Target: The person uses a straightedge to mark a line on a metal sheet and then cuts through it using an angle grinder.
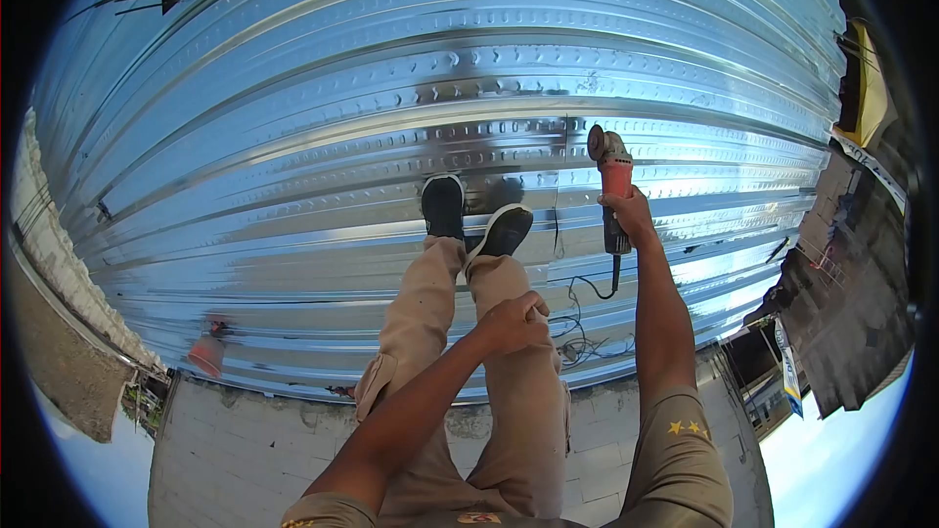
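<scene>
My right hand (628, 215) grips a red angle grinder (614, 184), its disc end pointing away from me toward a seam in the corrugated metal roof sheeting (293, 137). The grinder's black cord (585, 318) trails back over the sheets in loose loops. My left hand (514, 321) rests closed on my right knee, holding nothing visible. My legs in tan trousers stretch forward, with black shoes (445, 205) planted on the metal ribs just left of the grinder.
The shiny ribbed sheets fill most of the view. A concrete block wall (245, 440) runs along the near edge. A red object (207, 352) lies at the sheeting's left near edge. Buildings and a drop show at right.
</scene>
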